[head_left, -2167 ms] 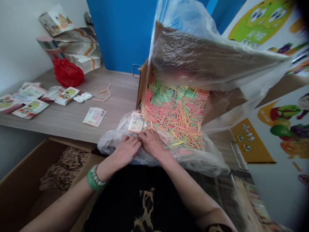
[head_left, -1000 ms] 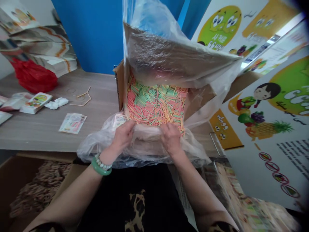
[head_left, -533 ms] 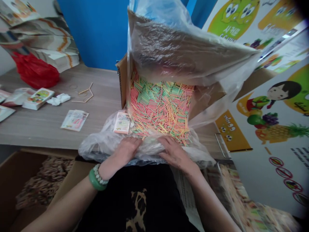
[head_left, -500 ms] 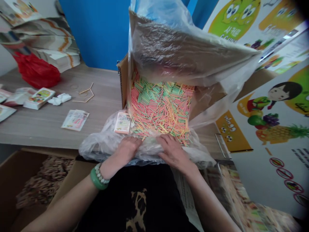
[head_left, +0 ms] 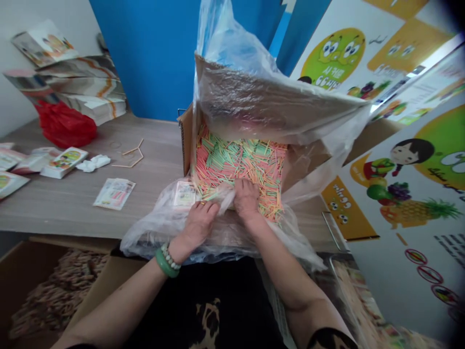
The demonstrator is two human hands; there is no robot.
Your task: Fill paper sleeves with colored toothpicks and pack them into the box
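Observation:
A cardboard box [head_left: 186, 138] lies open towards me, lined with a clear plastic bag [head_left: 225, 232]. Inside is a heap of thin pink, green and yellow sticks [head_left: 232, 160]. My left hand [head_left: 201, 223], with a ring and green bracelets, is closed on the bag's front edge. Closed too, my right hand [head_left: 247, 198] grips a bunched fold of the same bag at the front of the sticks; its fingertips are partly hidden. A small printed packet [head_left: 185, 195] lies left of my left hand, partly veiled by plastic.
On the table [head_left: 72, 213] at left are a flat packet [head_left: 115, 193], a small carton [head_left: 65, 162], crumpled tissue [head_left: 93, 163] and a red bag [head_left: 67, 123]. A carton of brown pieces [head_left: 58, 286] stands below left. A printed board [head_left: 399, 194] rises at right.
My right hand has moved forward over the sticks, drawing a fold of the plastic bag up with it. My left hand has closed on the bag's edge. The view has tilted slightly up.

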